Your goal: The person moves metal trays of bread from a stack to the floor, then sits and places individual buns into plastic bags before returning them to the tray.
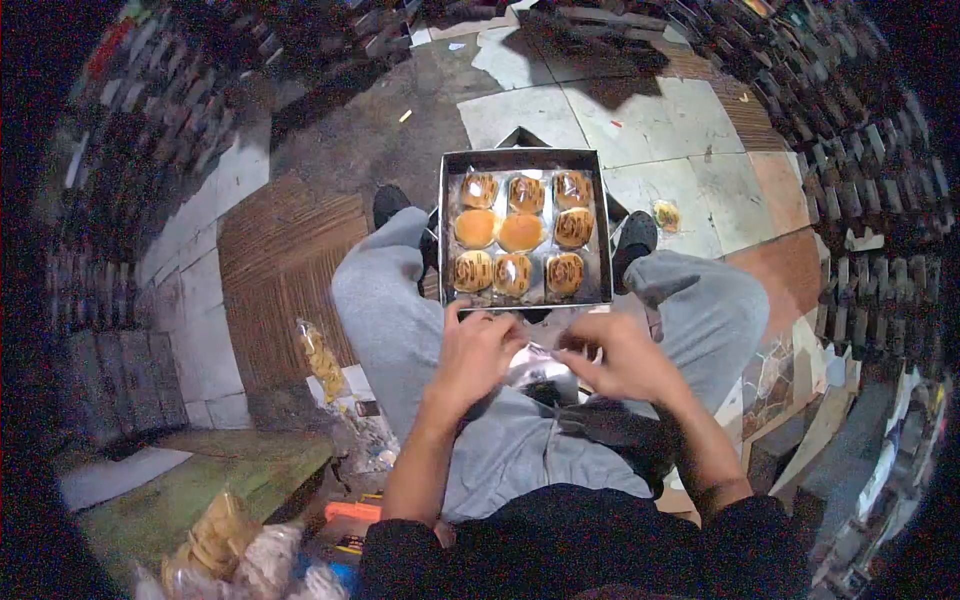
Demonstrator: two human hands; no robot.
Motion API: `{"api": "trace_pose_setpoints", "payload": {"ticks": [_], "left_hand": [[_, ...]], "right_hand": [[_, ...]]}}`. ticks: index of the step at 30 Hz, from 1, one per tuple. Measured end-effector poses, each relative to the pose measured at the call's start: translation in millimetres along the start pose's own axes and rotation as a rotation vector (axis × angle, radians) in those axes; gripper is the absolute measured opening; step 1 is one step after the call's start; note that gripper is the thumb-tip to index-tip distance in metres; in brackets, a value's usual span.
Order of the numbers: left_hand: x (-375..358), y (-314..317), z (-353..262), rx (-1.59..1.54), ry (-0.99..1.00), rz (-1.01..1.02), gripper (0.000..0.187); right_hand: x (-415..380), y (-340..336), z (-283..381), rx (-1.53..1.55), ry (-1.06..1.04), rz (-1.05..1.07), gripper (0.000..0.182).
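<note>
My left hand [478, 355] is closed, its fingertips pinching one side of a shiny clear plastic wrapper [538, 368] above my lap. On the wrapper's other side, my right hand [625, 358] has its thumb and fingers closed at the edge, slightly blurred by motion. Whether anything is inside the wrapper I cannot make out. Just beyond my hands stands a square dark-walled tray [604, 235] holding several round buns in rows. Most buns, such as the front-right bun [564, 274], are in printed clear wrappers. Two in the middle row, including a golden bun [521, 233], show no print.
Grey-trousered legs flank the tray. A bag of yellowish snacks [320, 362] lies on the floor at left. Plastic bags of food [222, 540] sit at lower left, near an orange object [352, 512]. A small wrapped item [666, 215] lies right of the tray. Stacked racks line both sides.
</note>
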State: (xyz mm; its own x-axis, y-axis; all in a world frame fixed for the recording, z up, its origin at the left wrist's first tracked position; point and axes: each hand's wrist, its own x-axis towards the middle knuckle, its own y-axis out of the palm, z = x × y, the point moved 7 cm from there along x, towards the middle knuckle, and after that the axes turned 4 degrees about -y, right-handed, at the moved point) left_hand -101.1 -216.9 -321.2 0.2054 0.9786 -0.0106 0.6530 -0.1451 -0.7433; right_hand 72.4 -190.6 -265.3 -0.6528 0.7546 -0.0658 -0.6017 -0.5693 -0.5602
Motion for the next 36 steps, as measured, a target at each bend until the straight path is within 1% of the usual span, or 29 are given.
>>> {"api": "trace_pose_setpoints", "payload": {"ticks": [1,2,3,5,6,8,9,10,11,12,13,14,15,17,18,19,20,21,22,23,25,26,27,28,30,31,33,35,36], "left_hand": [[4,-10,-12,0.110,0.076,-0.011,0.011],[5,-20,-29,0.108,0.177,-0.026,0.017],[5,-18,-30,0.119,0.179,-0.025,0.017],[2,-11,-34,0.207,0.272,0.015,0.030],[0,-15,-44,0.218,0.274,0.014,0.030],[-7,-22,-80,0.125,0.375,0.033,0.044],[-7,-27,-91,0.129,0.378,0.037,0.044],[-3,-42,-94,0.040,0.280,-0.073,0.047],[0,-51,-92,-0.051,0.183,-0.184,0.051],[3,-47,-73,-0.094,0.059,-0.388,0.049],[9,-34,-58,-0.096,0.065,-0.385,0.049],[18,-10,-17,-0.735,-0.217,-0.250,0.049],[24,19,4,-1.366,-0.507,-0.082,0.049],[47,-19,47,-1.211,-0.474,-0.495,0.052],[58,-41,69,-1.253,-0.466,-0.664,0.051],[61,-64,91,-1.289,-0.459,-0.838,0.051],[63,-82,103,-1.304,-0.465,-0.843,0.051],[67,-97,112,-1.471,-0.447,-0.796,0.051],[73,-103,120,-1.635,-0.427,-0.745,0.051],[72,-103,132,-1.649,-0.433,-0.750,0.051],[68,-98,149,-1.744,-0.424,-0.672,0.050],[68,-100,150,-1.769,-0.387,-0.700,0.051],[67,-104,150,-1.774,-0.401,-0.711,0.051],[68,-109,148,-1.760,-0.423,-0.676,0.052],[69,-114,147,-1.737,-0.482,-0.657,0.054],[70,-116,149,-1.738,-0.492,-0.666,0.054],[72,-121,146,-1.691,-0.429,-0.640,0.055],[72,-121,144,-1.684,-0.449,-0.631,0.055],[74,-121,140,-1.680,-0.414,-0.579,0.055]], "right_hand": [[-6,5,3,0.004,0.008,0.005,0.029],[-10,11,6,0.079,-0.087,-0.038,0.041],[-14,18,6,0.086,-0.095,-0.045,0.041],[-19,35,0,0.132,-0.060,-0.011,0.055],[-19,42,-2,0.121,-0.134,-0.017,0.071],[-14,58,-18,0.050,-0.130,0.017,0.075],[-12,65,-23,-0.021,-0.113,0.057,0.080],[-7,56,-17,0.129,-0.253,-0.072,0.085],[-2,54,-9,0.127,-0.254,-0.077,0.085],[8,46,5,0.194,-0.245,-0.173,0.084],[19,44,16,0.262,-0.233,-0.270,0.083],[30,53,30,0.441,-0.265,-0.423,0.075],[36,61,34,0.435,-0.257,-0.422,0.075],[54,68,28,0.308,-0.118,-0.463,0.064],[65,67,31,0.325,-0.140,-0.537,0.046],[79,73,16,0.314,-0.132,-0.528,0.046],[99,87,-27,0.285,0.052,-0.501,0.038],[116,101,-75,0.253,0.238,-0.470,0.031],[133,111,-123,0.193,0.340,-0.458,0.032],[148,119,-175,0.133,0.439,-0.447,0.034],[172,127,-265,0.111,0.475,-0.489,0.037],[178,146,-346,-0.120,0.581,-0.426,0.039],[183,162,-401,-0.349,0.682,-0.357,0.041],[194,163,-399,-0.353,0.685,-0.341,0.041],[185,144,-384,-0.294,0.945,-0.720,0.048],[188,144,-403,-0.298,0.946,-0.708,0.048],[188,171,-465,0.516,0.896,-0.672,0.058],[195,138,-351,0.138,0.963,-0.556,0.054],[192,140,-347,0.256,0.863,-0.722,0.049]]}}
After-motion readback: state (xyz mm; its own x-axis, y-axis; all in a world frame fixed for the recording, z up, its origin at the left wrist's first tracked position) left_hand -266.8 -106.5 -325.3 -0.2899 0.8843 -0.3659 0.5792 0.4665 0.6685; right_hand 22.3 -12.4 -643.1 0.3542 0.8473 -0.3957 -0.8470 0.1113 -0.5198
